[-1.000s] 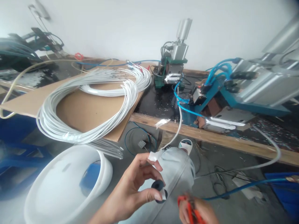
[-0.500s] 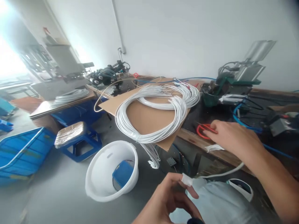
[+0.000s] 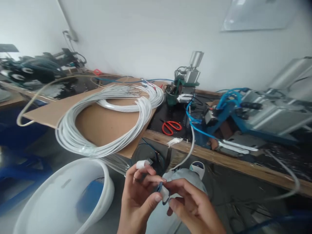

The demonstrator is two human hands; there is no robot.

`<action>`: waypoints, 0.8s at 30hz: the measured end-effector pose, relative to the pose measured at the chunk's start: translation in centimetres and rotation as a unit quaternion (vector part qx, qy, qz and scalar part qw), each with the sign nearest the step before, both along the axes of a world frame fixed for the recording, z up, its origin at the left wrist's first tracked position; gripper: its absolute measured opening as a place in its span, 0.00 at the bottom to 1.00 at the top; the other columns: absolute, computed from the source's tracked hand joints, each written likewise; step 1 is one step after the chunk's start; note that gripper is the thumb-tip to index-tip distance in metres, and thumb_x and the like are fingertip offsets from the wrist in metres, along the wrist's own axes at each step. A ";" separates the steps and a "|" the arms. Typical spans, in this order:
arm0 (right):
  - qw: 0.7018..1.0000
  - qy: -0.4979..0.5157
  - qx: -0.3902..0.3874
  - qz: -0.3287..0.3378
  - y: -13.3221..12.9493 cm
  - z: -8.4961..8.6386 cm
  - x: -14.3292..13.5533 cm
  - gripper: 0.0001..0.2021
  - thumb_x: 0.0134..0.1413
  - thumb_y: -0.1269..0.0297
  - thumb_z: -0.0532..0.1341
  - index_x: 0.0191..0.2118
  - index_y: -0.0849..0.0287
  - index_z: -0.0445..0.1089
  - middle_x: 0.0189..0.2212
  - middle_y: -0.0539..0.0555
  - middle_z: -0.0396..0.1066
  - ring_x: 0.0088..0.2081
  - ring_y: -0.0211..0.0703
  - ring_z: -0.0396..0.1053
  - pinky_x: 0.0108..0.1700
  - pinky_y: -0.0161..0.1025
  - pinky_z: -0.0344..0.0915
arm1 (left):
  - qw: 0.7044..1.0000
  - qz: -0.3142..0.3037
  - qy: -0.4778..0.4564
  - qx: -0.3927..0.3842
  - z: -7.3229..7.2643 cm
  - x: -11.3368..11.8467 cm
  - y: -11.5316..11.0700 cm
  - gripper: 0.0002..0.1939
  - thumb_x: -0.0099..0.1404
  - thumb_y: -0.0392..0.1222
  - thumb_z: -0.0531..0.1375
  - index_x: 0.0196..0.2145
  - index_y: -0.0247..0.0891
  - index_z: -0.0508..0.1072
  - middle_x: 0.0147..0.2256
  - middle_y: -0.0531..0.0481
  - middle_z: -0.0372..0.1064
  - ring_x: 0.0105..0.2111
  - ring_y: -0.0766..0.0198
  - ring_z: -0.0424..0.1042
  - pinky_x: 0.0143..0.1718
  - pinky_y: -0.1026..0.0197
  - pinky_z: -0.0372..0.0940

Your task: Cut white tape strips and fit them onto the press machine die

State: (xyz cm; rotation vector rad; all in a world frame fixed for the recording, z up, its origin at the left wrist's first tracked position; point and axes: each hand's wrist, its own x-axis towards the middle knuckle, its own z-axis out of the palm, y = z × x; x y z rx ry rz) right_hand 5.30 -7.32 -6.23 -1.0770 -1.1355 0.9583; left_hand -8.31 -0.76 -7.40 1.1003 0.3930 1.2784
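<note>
My left hand [image 3: 138,195] is closed around a small dark-blue and white piece [image 3: 164,194], in front of my lap. Its exact kind is hard to make out. White tape [image 3: 143,164] is wrapped round one finger of that hand. From the other side, my right hand [image 3: 191,201] pinches at the same piece with thumb and forefinger, the two hands nearly touching. Beyond them, red-handled scissors [image 3: 172,127] lie on the dark bench top, apart from both hands. A scrap of white material [image 3: 175,141] hangs at the bench's wooden edge.
Coiled white cables [image 3: 117,148] lie on a cardboard sheet [image 3: 46,112] jutting past the bench. A white bucket [image 3: 107,195] stands below at left. Machines with metal cylinders [image 3: 196,60] and blue air hoses [image 3: 195,120] occupy the bench at right. A grey tube [image 3: 192,143] hangs over the edge.
My right hand has let go of the red scissors on the bench and come down to my left hand. Both now hold the small piece. The view has swung right.
</note>
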 end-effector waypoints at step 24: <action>0.706 -0.637 -0.077 -0.300 12.4 7.6 6.1 0.09 0.64 0.66 0.56 0.46 0.62 0.69 0.43 0.60 0.72 0.42 0.52 0.74 0.31 0.40 0.59 | 0.991 -0.119 0.051 0.035 2.4 -1.8 -0.1 0.15 0.70 0.54 0.57 0.50 0.46 0.69 0.36 0.51 0.65 0.26 0.70 0.68 0.26 0.67 0.63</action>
